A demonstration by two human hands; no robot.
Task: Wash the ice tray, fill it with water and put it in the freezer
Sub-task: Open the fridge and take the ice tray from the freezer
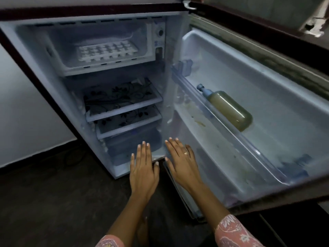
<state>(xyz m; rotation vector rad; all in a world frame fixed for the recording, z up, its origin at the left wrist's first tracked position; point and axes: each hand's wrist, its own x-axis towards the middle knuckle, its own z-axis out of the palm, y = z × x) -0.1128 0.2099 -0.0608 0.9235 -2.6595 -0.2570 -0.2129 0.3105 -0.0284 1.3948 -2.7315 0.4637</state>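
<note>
A white ice tray (108, 50) with several square cells lies flat inside the freezer compartment (58, 50) at the top of the open fridge. Both my hands hover low in front of the fridge's bottom edge, far below the tray. My left hand (143, 166) is flat, palm down, fingers apart, holding nothing. My right hand (181, 161), with a ring on one finger, is likewise flat and empty, beside the left one.
The fridge door (267, 72) stands wide open to the right, with a bottle of yellowish liquid (229, 107) lying in its door rack. Two patterned shelves (122, 98) and a drawer (133, 145) sit under the freezer. Dark floor (53, 193) lies below, a white wall at left.
</note>
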